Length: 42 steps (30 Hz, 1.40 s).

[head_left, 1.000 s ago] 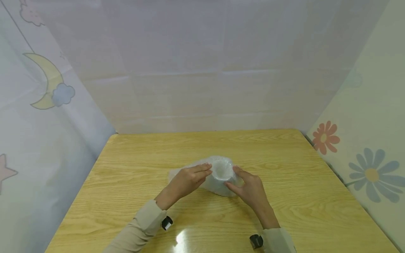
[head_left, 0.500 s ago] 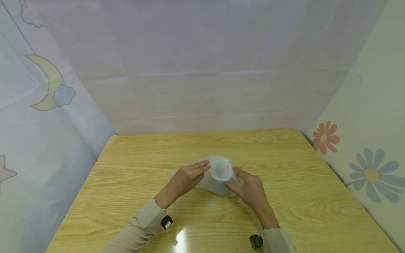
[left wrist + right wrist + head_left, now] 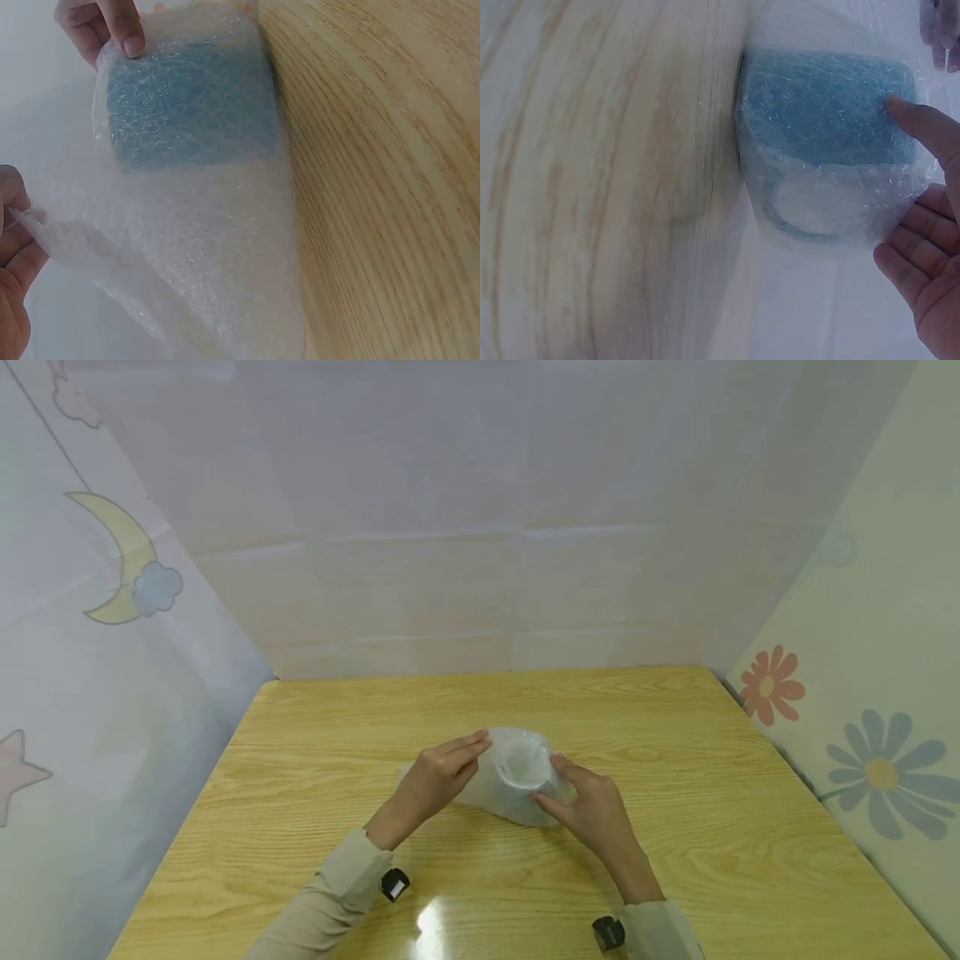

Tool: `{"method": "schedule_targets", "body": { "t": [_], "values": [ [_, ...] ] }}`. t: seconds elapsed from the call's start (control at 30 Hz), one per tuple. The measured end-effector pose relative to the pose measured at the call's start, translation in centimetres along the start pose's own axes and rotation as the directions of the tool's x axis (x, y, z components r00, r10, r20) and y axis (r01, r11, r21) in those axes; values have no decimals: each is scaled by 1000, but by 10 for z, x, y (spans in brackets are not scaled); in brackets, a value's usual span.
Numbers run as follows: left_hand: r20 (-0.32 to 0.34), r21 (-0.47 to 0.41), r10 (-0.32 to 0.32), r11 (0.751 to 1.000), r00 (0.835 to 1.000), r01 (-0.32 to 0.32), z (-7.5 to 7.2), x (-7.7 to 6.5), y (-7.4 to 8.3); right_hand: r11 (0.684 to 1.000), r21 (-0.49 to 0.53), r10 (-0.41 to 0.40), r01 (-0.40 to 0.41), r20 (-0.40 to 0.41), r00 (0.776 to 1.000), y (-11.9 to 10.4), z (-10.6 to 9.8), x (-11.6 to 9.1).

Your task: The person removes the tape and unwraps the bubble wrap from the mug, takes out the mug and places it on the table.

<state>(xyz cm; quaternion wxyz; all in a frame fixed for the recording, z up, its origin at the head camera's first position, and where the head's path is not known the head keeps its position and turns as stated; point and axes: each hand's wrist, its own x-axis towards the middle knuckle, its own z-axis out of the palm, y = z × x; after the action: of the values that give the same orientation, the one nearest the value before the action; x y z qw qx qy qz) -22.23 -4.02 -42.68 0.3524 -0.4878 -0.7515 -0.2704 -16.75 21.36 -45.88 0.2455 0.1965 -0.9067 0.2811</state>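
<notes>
In the middle of the table stands an upright blue mug [image 3: 829, 109] in bubble wrap [image 3: 487, 793]; its round top faces up in the head view. A curved handle [image 3: 799, 231] shows through the wrap in the right wrist view. My left hand [image 3: 435, 777] pinches a loose edge of the wrap on the left, and in the left wrist view that sheet [image 3: 150, 277] stretches out from the mug. My right hand [image 3: 600, 810] holds the wrapped mug near its top from the right, thumb on the near side and fingers behind.
The wood-grain table [image 3: 315, 727] reaches back to a pale hanging sheet [image 3: 420, 585]. Printed cloth walls stand on the left [image 3: 67, 693] and the right [image 3: 862, 652]. Each wrist wears a dark camera, such as the left one [image 3: 394, 885].
My left hand has drawn a little left and up, away from the mug's top, with the wrap edge. My right hand has stayed almost still on the mug.
</notes>
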Motion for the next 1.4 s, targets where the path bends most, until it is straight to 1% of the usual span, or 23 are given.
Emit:
{"method": "schedule_targets", "body": {
  "t": [0.1,0.23,0.33,0.47,0.57,0.67,0.73,0.8,0.9,1.0,1.1,1.2,1.3,1.4],
  "values": [
    [-5,-1,-8,1000,1000,8,0,0,-1,1000,-9,5,-5,8,1000,0,0,0],
    [-8,-27,-28,999,1000,28,-1,1,-2,1000,-2,-4,4,21,1000,1,-1,0],
    [-9,-51,-37,998,999,36,-1,1,-3,999,40,-4,3,31,1000,1,-5,0],
    [-3,-62,-34,997,999,34,-3,2,-2,996,92,9,-13,39,999,4,-12,1],
    [2,-49,-24,999,1000,24,-3,2,-2,995,93,-32,31,14,999,9,-17,7],
    [7,-35,-24,999,1000,24,-4,3,-1,990,75,-118,119,-28,993,17,-23,18],
    [11,-27,-26,999,1000,26,-5,3,0,981,66,-182,185,-48,982,23,-27,27],
    [15,-19,-25,1000,1000,26,-6,4,0,967,51,-246,249,-51,968,28,-31,35],
    [24,-15,-18,1000,1000,18,-7,6,1,942,29,-334,335,-30,942,35,-34,46],
    [33,-5,-11,1000,999,11,-7,7,1,919,-1,-393,393,9,919,38,-35,54],
    [35,18,-3,1000,999,2,-7,9,2,902,-35,-428,429,42,903,40,-34,60],
    [36,37,5,999,999,-6,-8,10,2,891,-65,-444,449,81,892,41,-31,65],
    [41,57,7,998,999,-10,-8,10,2,882,-79,-454,466,126,882,42,-29,70],
    [50,69,4,998,999,-7,-7,10,2,866,-77,-478,495,168,862,44,-28,75]
  ]
}}
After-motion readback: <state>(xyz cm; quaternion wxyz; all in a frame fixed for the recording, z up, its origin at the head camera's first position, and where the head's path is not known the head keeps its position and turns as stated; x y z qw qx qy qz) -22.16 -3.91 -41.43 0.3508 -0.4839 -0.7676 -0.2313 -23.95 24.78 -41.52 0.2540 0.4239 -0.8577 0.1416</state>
